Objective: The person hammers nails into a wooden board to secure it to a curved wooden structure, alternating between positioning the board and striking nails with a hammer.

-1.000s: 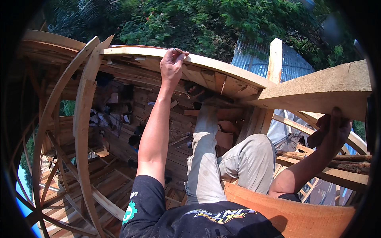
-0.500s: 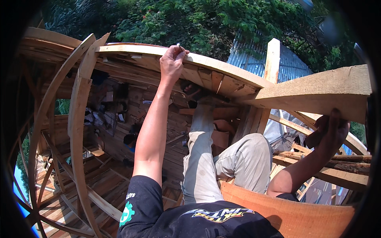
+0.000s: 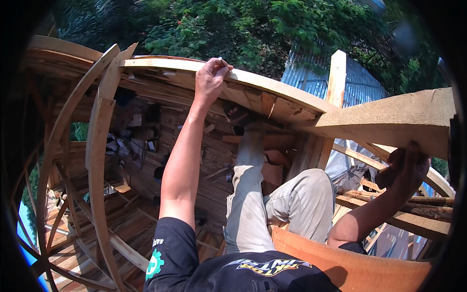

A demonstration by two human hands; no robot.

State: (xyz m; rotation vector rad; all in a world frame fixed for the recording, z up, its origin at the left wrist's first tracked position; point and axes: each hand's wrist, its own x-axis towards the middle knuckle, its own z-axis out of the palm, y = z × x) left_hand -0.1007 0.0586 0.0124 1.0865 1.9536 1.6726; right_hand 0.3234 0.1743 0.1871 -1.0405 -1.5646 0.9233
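Observation:
My left hand point(image 3: 210, 82) is closed at the outer edge of a long curved timber point(image 3: 284, 90). Between its thumb and fingers it pinches a small thin stick point(image 3: 224, 63) with a pale tip. On the right, my right hand point(image 3: 411, 165) is in shade beneath a thick, wide plank point(image 3: 389, 117). Its raised fingertips meet the plank's lower edge. A dark blocky shape point(image 3: 386, 177) shows at that hand, and shade hides what it is. An upright post point(image 3: 336, 78) stands behind the place where timber and plank meet.
I sit beside an orange-brown board point(image 3: 350, 250), my legs point(image 3: 248, 194) inside the wooden frame. Curved ribs point(image 3: 97, 146) rise on the left. Far below lies a plank floor with scattered items point(image 3: 126, 141). Beyond are a corrugated metal roof point(image 3: 306, 68) and trees point(image 3: 209, 29).
The view has shifted slightly, so the timbers sit a little lower in the picture. Both hands keep nearly the same places, the left still pinching the small stick.

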